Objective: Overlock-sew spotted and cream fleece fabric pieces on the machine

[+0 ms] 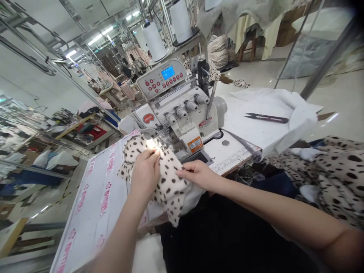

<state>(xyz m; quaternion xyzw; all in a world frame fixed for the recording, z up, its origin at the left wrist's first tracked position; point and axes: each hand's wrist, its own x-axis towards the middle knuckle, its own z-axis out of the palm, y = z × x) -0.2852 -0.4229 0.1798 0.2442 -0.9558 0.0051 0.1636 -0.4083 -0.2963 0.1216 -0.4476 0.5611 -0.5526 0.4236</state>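
A piece of white plush fabric with dark spots [167, 182] lies on the table edge in front of an overlock sewing machine [184, 117]. Close to the lit needle area, my left hand [146, 168] pinches the fabric between thumb and fingers. My right hand [196, 172] grips the fabric's right edge with its thumb on top. A pointed corner of the cloth hangs over the front edge toward my lap. The far end of the fabric reaches the machine's presser area; whether it sits under the foot I cannot tell.
Thread snips [267, 118] rest on white cloth [273, 102] right of the machine. Thread cones [155, 41] stand above it. More spotted fabric [341, 167] is heaped at the right. Printed plastic [96, 197] covers the table on the left.
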